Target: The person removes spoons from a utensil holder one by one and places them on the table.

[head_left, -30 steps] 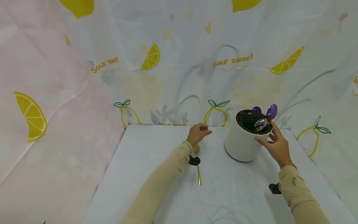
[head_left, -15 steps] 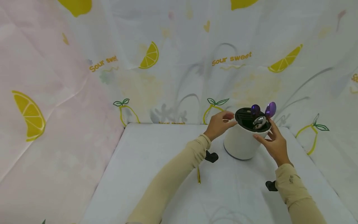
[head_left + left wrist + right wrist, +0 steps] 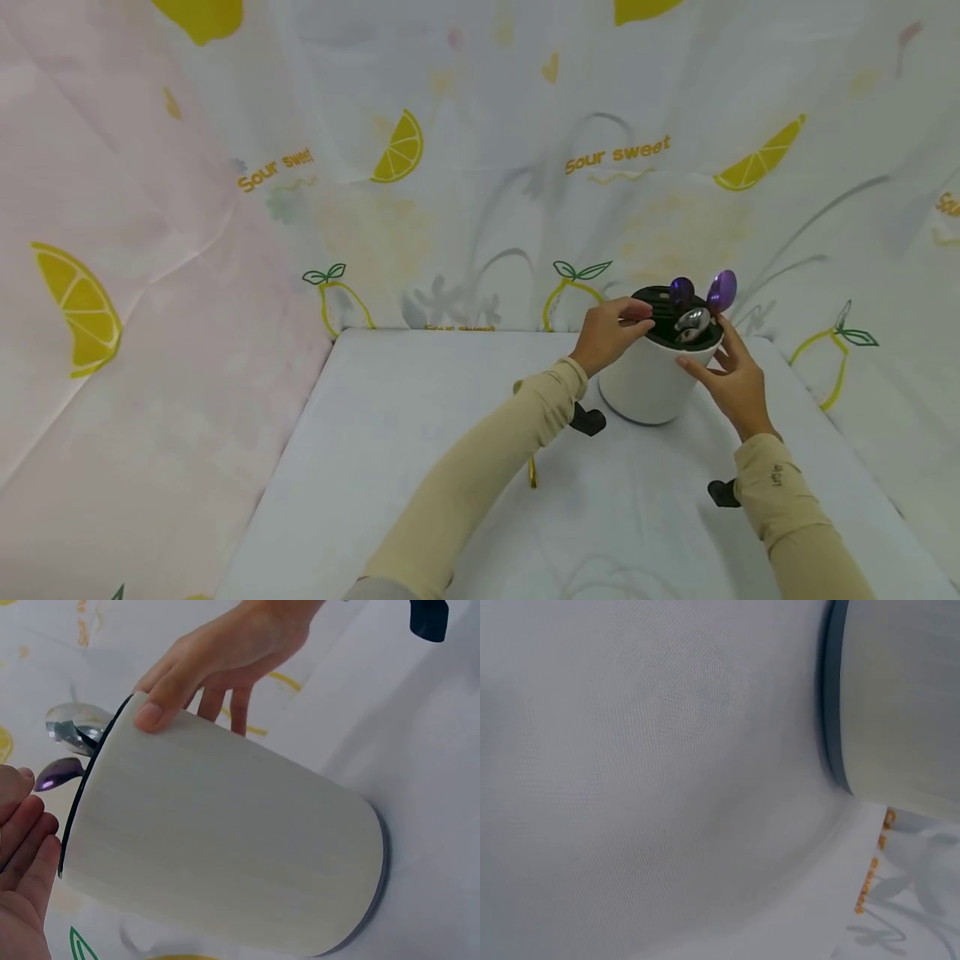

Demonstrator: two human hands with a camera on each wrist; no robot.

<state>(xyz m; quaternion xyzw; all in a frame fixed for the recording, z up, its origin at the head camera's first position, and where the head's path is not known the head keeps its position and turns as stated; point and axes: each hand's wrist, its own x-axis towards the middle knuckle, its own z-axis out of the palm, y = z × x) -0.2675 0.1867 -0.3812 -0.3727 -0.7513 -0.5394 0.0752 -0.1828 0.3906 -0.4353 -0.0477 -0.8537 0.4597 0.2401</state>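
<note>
A white utensil holder (image 3: pixel 647 385) with a black slotted top stands on the table, tilted in the left wrist view. My right hand (image 3: pixel 735 390) holds its upper right side, thumb on the near wall and fingers farther round. My left hand (image 3: pixel 606 335) is at the left of the rim with loosely bent fingers; nothing shows between them in the left wrist view. Two purple spoons, a larger one (image 3: pixel 722 291) and a smaller one (image 3: pixel 682 290), and silver spoons (image 3: pixel 693 320) stick bowl-up from the top. A gold spoon (image 3: pixel 532 472) lies on the table, mostly hidden behind my left forearm.
White cloth covers the table (image 3: pixel 390 417). A lemon-print sheet (image 3: pixel 480 167) hangs close behind the holder, and a pinkish one (image 3: pixel 112 292) stands along the left. Black wrist devices (image 3: pixel 588 419) protrude below both cuffs.
My left hand has moved right, from above the gold spoon to the holder's left rim. Its forearm now covers most of the gold spoon. The right hand stays on the holder.
</note>
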